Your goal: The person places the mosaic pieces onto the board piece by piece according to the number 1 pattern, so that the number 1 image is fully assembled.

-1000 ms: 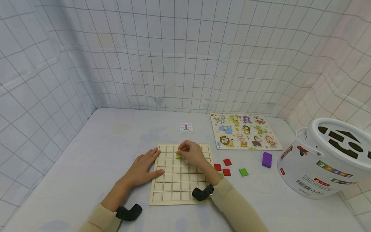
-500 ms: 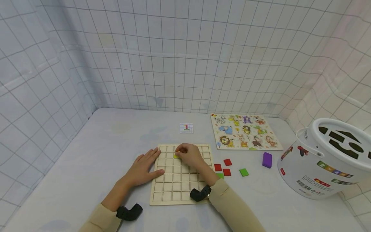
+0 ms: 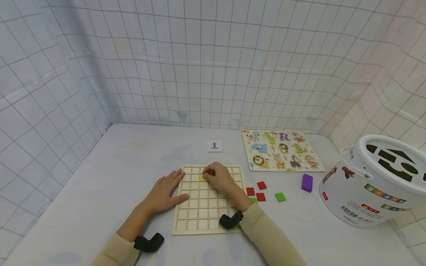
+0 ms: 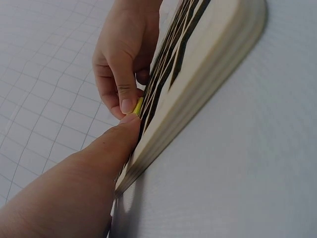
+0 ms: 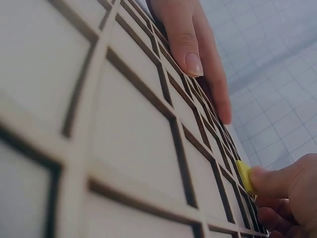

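Observation:
A wooden grid board [image 3: 202, 213] lies on the table, divided into square cells by thin raised ribs. My left hand [image 3: 163, 194] rests along its left edge, fingers stretched out and thumb over the rim. Over the upper middle cells, my right hand [image 3: 220, 178] pinches a small yellow square tile [image 3: 202, 178] between thumb and fingers. The right wrist view has the yellow tile [image 5: 244, 176] tilted against the ribs, the thumb on its face. In the left wrist view, only a yellow sliver [image 4: 139, 106] shows under the fingertips.
Right of the board lie several red tiles [image 3: 261, 197] and green tiles [image 3: 280, 197], one partly behind the forearm. A purple block [image 3: 307, 183], an animal puzzle board [image 3: 283, 148] and a white bucket [image 3: 352, 192] stand further right. A small pattern card [image 3: 214, 146] lies behind the board.
My right hand has shifted slightly left with the yellow tile, which now sits lower at the cells. The left hand stays in place.

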### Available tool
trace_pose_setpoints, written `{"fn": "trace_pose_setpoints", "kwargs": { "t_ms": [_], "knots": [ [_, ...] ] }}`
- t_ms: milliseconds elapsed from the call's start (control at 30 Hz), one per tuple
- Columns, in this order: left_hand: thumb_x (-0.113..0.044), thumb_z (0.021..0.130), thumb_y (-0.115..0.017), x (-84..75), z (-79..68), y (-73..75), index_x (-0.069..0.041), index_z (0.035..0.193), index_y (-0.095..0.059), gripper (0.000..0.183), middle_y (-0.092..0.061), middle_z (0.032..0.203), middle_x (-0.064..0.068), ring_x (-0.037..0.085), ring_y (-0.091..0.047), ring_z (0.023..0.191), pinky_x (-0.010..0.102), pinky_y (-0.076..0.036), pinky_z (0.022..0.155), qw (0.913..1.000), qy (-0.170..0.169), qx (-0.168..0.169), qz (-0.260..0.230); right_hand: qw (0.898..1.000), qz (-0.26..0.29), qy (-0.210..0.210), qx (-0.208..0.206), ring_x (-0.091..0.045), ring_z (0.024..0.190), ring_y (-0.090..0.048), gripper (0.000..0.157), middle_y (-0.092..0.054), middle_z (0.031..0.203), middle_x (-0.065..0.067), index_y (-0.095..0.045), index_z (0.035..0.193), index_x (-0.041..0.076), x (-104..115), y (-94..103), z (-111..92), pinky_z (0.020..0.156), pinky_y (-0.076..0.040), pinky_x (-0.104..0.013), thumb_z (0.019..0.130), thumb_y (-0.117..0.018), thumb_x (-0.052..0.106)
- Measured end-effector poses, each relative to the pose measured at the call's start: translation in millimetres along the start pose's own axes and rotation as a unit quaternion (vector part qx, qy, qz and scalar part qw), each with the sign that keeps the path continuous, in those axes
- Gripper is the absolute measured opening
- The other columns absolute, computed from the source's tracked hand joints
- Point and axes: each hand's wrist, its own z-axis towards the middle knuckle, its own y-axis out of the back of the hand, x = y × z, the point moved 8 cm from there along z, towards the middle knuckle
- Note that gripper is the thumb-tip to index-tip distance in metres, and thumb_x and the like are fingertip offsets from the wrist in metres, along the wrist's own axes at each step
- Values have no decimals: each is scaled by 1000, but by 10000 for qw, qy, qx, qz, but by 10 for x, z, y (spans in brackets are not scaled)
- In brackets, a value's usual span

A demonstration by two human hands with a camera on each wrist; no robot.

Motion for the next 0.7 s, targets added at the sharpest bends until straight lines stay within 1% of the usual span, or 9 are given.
{"fn": "trace_pose_setpoints", "kwargs": {
  "t_ms": [200, 500, 700],
  "knots": [
    [-52, 91, -61, -24, -5, 15, -2, 152, -32, 84, -28, 158, 13, 36, -23, 144, 59, -16, 111, 10000, -10, 5, 17, 9999, -136, 8, 58, -14, 72, -46, 8, -51, 84, 2, -74, 94, 10, -5, -12, 10, 64, -40, -28, 93, -68, 15],
    [-52, 90, -62, -27, 0, 28, -2, 151, -33, 84, -28, 157, 14, 37, -23, 144, 60, -16, 111, 10000, -25, -7, 14, 9999, 52, 112, 6, -14, 73, -46, 6, -52, 86, 1, -71, 95, 9, -27, -23, 0, 66, -42, -29, 94, -67, 13],
    [-52, 90, -62, -28, -5, 28, -2, 151, -33, 84, -28, 157, 14, 37, -23, 144, 60, -17, 110, 10000, -41, -16, 22, 9996, 192, 201, -56, -14, 76, -49, 10, -54, 88, 0, -70, 101, 6, -30, -12, -21, 69, -44, -29, 94, -66, 13]
  ]
}}
